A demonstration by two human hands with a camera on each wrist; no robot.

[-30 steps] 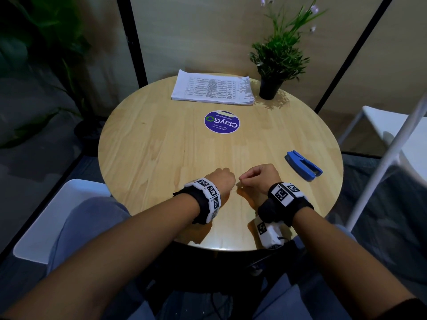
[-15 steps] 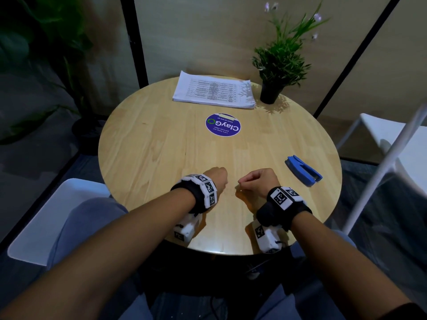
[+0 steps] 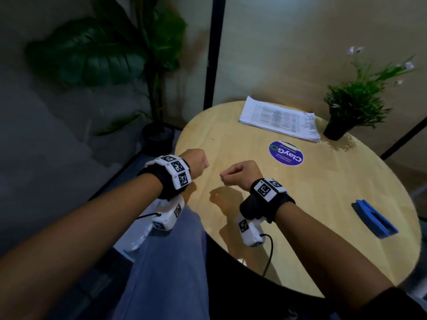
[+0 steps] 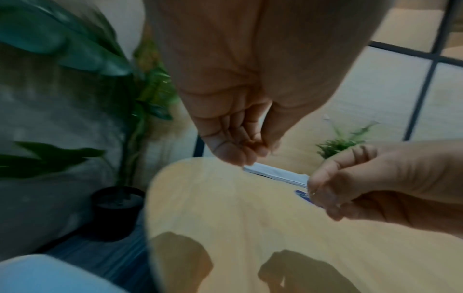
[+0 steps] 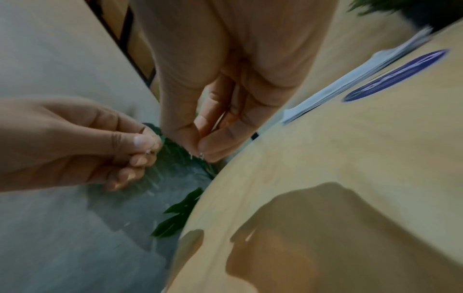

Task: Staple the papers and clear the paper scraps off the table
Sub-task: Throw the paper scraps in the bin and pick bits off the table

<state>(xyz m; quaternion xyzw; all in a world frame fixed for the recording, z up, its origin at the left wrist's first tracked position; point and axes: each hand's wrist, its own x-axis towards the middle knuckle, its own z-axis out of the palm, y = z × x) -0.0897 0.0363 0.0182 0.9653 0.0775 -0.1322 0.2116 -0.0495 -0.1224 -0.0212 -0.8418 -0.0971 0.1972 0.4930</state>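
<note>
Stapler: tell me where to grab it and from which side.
Grip the blue stapler across its long body, near the closed rear end, coming from above with the right hand, which is nearer. It lies flat on the table, with bare table around it.

A round purple sticker (image 3: 286, 153) with white lettering lies flat near the middle of the pale wooden counter (image 3: 323, 192). At about one o'clock from it a small leafy plant (image 3: 355, 100) stands upright in a black pot (image 3: 336, 131) at the counter's far rim. Off the counter at about ten o'clock, a tall broad-leaved plant (image 3: 111, 51) rises from a dark floor pot (image 3: 158, 139) beside a black vertical post (image 3: 213, 51). A white seat (image 4: 50, 275) shows low beside the counter.
</note>
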